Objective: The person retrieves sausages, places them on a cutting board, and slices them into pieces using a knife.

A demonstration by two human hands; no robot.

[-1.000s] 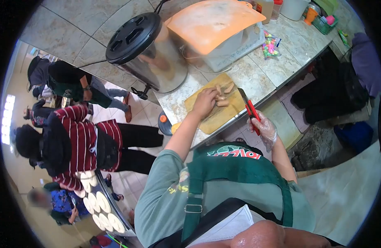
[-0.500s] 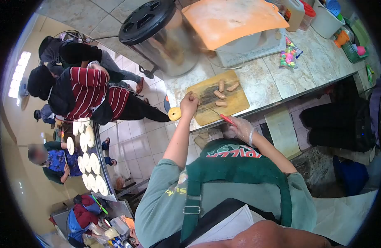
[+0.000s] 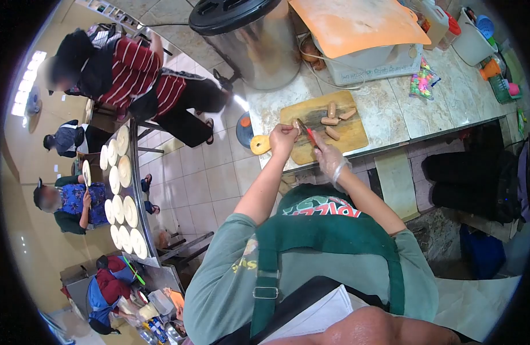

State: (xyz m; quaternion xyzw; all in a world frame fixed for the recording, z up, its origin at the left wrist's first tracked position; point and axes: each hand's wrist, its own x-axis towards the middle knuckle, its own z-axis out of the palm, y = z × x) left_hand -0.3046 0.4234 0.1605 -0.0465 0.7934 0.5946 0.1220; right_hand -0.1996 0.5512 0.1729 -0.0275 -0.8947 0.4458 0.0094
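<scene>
A wooden cutting board (image 3: 311, 150), its round holed handle pointing left, lies near the counter's front edge. My left hand (image 3: 283, 140) is bare and closed at the board's left side, its fingertips pinching a sausage piece (image 3: 296, 125) that is partly hidden. In a clear plastic glove, my right hand (image 3: 330, 159) grips a knife (image 3: 311, 137) by its red handle. The knife's blade reaches up and left to the pinched sausage. Several cut sausage pieces (image 3: 329, 121) rest on the right half of the board.
Behind the board stand a large container with a black lid (image 3: 233, 12) and a white box (image 3: 380, 64) under an orange sheet (image 3: 357, 26). A colourful packet (image 3: 423, 80) lies to the right. Left, people work near a table of flat dough rounds (image 3: 124, 169).
My right hand has moved up and left, bringing the knife to the sausage at my left fingertips. The view has shifted. A person in a striped shirt has changed stance.
</scene>
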